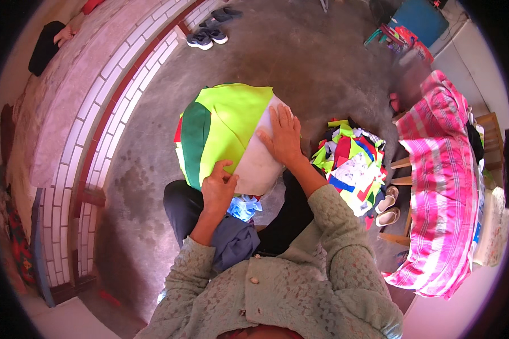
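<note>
Head view: on the person's lap lies a stack of fabric sheets (226,130) — bright yellow-green, dark green and white. The left hand (218,189) pinches the near edge of the yellow-green sheet; the right hand (283,135) rests flat, fingers spread, on the white one. A pile of coloured scraps (353,164) sits on the floor (311,51) just right.

You sit on a grey concrete floor (300,51). Left of it runs a white-tiled ledge (104,101); right stands a wooden chair (489,141).
</note>
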`<action>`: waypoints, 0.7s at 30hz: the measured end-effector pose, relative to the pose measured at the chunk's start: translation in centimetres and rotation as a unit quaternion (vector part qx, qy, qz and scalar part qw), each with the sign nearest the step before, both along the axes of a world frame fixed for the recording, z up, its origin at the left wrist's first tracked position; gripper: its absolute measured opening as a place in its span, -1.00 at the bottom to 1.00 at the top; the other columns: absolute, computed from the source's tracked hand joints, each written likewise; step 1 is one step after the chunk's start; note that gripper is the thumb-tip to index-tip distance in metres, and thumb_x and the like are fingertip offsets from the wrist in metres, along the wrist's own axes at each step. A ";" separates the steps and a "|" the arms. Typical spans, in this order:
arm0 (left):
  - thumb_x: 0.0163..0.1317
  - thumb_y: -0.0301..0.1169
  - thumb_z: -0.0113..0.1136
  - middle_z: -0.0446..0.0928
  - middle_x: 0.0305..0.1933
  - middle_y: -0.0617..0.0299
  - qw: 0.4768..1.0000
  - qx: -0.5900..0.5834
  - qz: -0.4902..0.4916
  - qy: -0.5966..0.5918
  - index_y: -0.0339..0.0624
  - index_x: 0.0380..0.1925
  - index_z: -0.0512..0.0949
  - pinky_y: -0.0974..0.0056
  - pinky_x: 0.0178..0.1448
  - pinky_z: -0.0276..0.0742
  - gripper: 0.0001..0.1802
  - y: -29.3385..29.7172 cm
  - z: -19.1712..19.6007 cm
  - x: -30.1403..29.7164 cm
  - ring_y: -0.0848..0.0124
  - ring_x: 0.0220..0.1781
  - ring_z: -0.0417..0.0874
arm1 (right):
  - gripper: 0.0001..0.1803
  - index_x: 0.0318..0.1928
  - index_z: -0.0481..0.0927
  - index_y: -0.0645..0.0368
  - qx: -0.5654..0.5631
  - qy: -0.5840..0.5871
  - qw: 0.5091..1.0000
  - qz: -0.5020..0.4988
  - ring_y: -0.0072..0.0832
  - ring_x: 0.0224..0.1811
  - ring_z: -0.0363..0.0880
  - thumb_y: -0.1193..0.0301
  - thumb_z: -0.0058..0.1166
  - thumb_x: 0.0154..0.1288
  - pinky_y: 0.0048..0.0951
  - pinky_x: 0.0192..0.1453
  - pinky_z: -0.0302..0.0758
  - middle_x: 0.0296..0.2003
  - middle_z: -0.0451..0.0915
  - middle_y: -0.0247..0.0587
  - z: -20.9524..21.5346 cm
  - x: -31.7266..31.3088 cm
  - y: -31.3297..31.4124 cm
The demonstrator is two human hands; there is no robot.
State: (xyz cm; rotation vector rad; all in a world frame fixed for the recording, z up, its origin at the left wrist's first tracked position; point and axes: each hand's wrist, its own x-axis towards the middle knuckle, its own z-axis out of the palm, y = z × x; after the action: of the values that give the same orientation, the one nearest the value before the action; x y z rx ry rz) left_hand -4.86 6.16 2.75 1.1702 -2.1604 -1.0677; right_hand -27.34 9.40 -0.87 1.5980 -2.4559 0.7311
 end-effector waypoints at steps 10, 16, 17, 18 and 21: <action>0.10 -0.38 0.16 0.44 0.08 0.04 0.960 -0.262 -0.100 -0.025 -0.17 -0.05 0.47 0.03 0.21 0.30 -0.63 -0.9 2.1 -4.0 0.04 0.16 0.41 | -0.17 0.32 0.17 0.14 -0.012 -0.031 0.999 -0.030 -0.08 0.41 -0.03 -0.05 0.02 0.13 0.09 0.34 -0.02 0.32 0.10 0.08 -0.1 0.6 -0.2; 0.24 -0.09 -0.01 0.15 0.37 0.05 0.910 -0.321 -0.206 -0.160 -0.22 0.29 0.15 -0.04 0.45 -0.19 -0.31 -1.9 -0.3 -9.1 0.13 0.46 0.02 | -0.22 0.31 0.20 0.13 -0.045 -0.043 0.998 -0.029 -0.11 0.42 -0.04 -0.02 -0.02 0.16 0.12 0.35 -0.07 0.34 0.05 0.06 -1.5 -0.1 -0.1; 0.24 -0.11 -0.02 0.14 0.38 0.05 0.909 -0.320 -0.208 -0.170 -0.22 0.29 0.14 -0.03 0.45 -0.19 -0.32 -1.7 -0.2 -9.3 0.13 0.46 0.02 | -0.22 0.31 0.20 0.13 -0.048 -0.046 0.997 -0.028 -0.12 0.42 -0.04 -0.01 -0.02 0.16 0.11 0.34 -0.07 0.35 0.05 0.06 -1.7 -0.2 0.0; 0.25 -0.13 -0.02 0.13 0.38 0.04 0.907 -0.319 -0.208 -0.181 -0.21 0.30 0.14 -0.01 0.45 -0.18 -0.32 -1.6 -0.2 -9.5 0.13 0.46 0.02 | -0.23 0.30 0.20 0.13 -0.054 -0.051 0.997 -0.031 -0.12 0.42 -0.03 -0.01 -0.03 0.17 0.11 0.34 -0.06 0.35 0.05 0.06 -1.9 -0.4 0.1; 0.24 -0.07 -0.05 0.16 0.37 0.05 0.906 -0.331 -0.207 -0.164 -0.21 0.28 0.15 -0.03 0.45 -0.19 -0.31 -1.6 -0.6 -9.6 0.13 0.44 0.05 | -0.28 0.30 0.22 0.08 -0.077 -0.070 0.994 -0.032 -0.11 0.41 -0.01 0.02 -0.03 0.19 0.08 0.31 -0.01 0.34 0.05 0.07 -1.9 -0.4 0.1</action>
State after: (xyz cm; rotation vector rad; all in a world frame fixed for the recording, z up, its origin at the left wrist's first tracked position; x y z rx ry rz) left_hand -14.49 4.56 2.11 0.6098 -2.7896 -0.2007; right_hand -27.77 9.47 -2.79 1.4528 -2.4632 1.0271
